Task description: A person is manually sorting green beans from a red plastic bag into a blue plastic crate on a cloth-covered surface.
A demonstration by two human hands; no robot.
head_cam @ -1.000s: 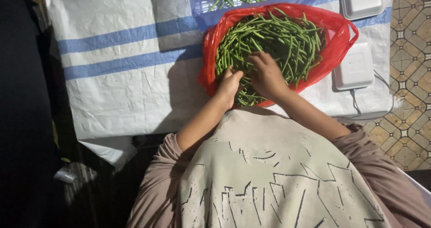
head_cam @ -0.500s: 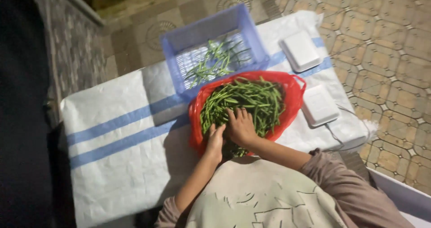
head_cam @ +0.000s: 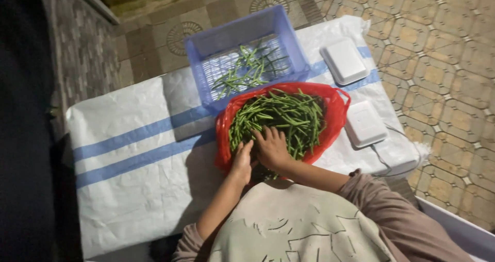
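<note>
- Beans [head_cam: 281,118] fill our red bag [head_cam: 335,118] on the surface [head_cam: 134,190].
- Our left hand [head_cam: 242,161] rests at the bag's near edge, fingers curled among the beans; we cannot tell its grip.
- Our right hand [head_cam: 271,148] lies spread, palm down, on the pile.
- Beyond the bag a blue crate [head_cam: 289,40] holds a few beans.
- Two white boxes [head_cam: 344,61] sit to the right.

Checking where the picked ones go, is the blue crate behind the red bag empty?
No, the blue crate holds a loose scatter of green beans on its slatted floor, just behind the red bag.
</note>
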